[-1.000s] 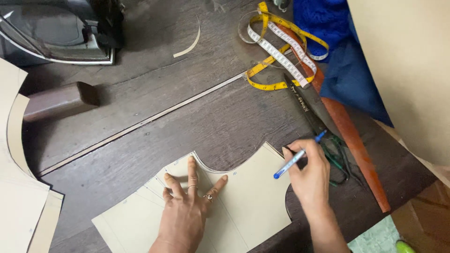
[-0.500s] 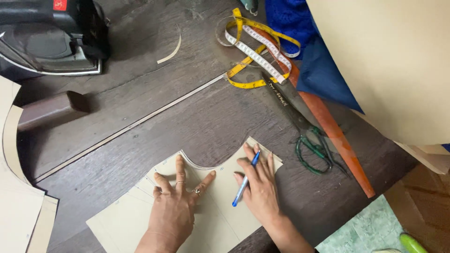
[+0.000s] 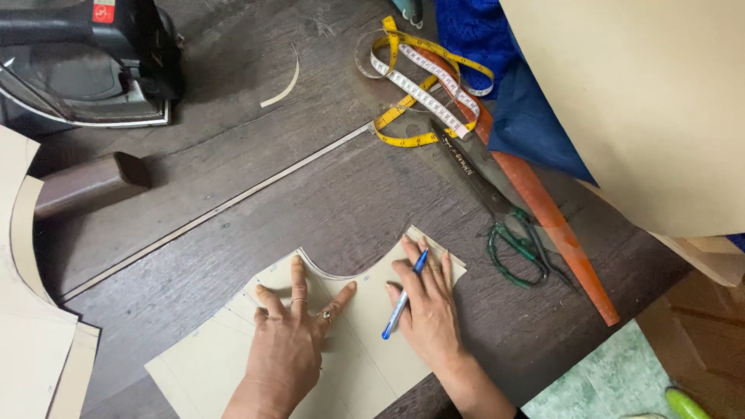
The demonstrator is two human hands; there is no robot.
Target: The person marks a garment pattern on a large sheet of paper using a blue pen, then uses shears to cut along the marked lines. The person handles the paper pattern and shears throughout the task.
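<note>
both grips pressed down on the paper pattern piece (image 3: 310,341), which lay flat at the near edge of the dark wooden desk (image 3: 326,178). right hand (image 3: 427,310) had a narrow grip holding a blue pen (image 3: 403,295) between the fingers, its palm flat on the right end of the pattern, just below the curved cut-out along the top edge. left hand (image 3: 291,341) held nothing; its fingers were spread wide and flat on the middle of the pattern, pinning it.

a second before, the right hand sat at the pattern's right corner with the pen tip near the edge; it had since moved inward onto the sheet, with the pen lying across the fingers rather than pointed at the paper. that looked like a pause in marking, the hand resting or steadying instead.

right of the pattern lay green-handled scissors (image 3: 504,225) and a long orange ruler (image 3: 543,209). beyond those sat a yellow tape measure (image 3: 419,85) and blue cloth (image 3: 512,85). far left of the pattern were an iron (image 3: 85,62) and more paper pieces (image 3: 31,326).
</note>
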